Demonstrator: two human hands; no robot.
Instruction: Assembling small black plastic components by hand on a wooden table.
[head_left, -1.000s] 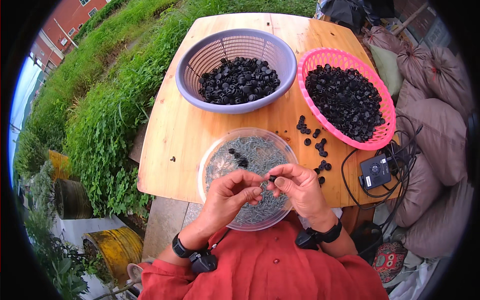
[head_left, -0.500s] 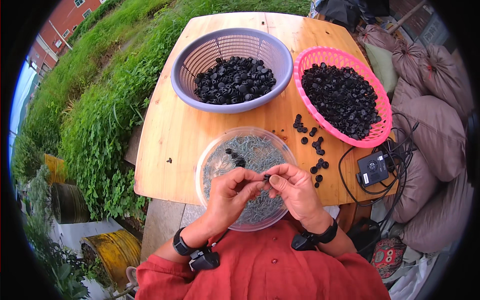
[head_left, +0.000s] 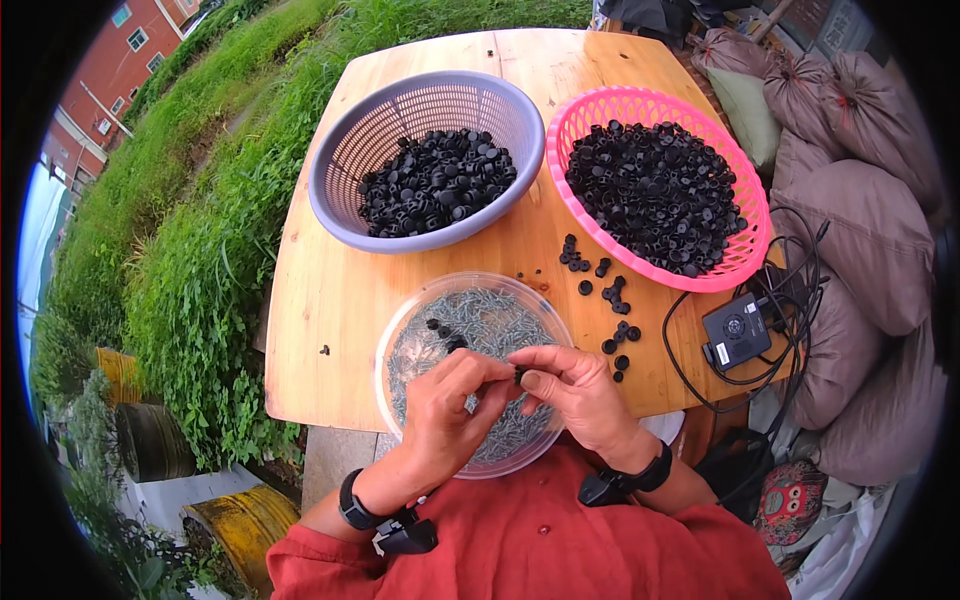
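My right hand (head_left: pixel 582 398) pinches a small black plastic cap (head_left: pixel 520 375) between thumb and forefinger, above a clear round tub (head_left: pixel 384 365) of loose metal screws (head_left: pixel 500 315). My left hand (head_left: pixel 452 402) is closed just left of the cap, fingertips pinched together. Whatever it holds is too small or hidden to name. A few black pieces (head_left: pixel 455 342) lie on the screws beyond my left hand. Behind the tub stands a grey-purple mesh basket (head_left: pixel 385 115) holding many black caps. To its right, a pink basket (head_left: pixel 765 235) holds more small black parts.
Loose black parts (head_left: pixel 613 292) are scattered on the wooden table (head_left: pixel 300 320) right of the tub. A black boxy device (head_left: pixel 737 332) with coiled cables (head_left: pixel 800 260) sits at the table's right edge. Stuffed brown sacks (head_left: pixel 860 230) are piled beyond; green plants (head_left: pixel 200 300) grow at left.
The view has shifted slightly, so the baskets and tub appear further left. My left fingertips have drawn back a little from the cap, which stays in my right hand's pinch.
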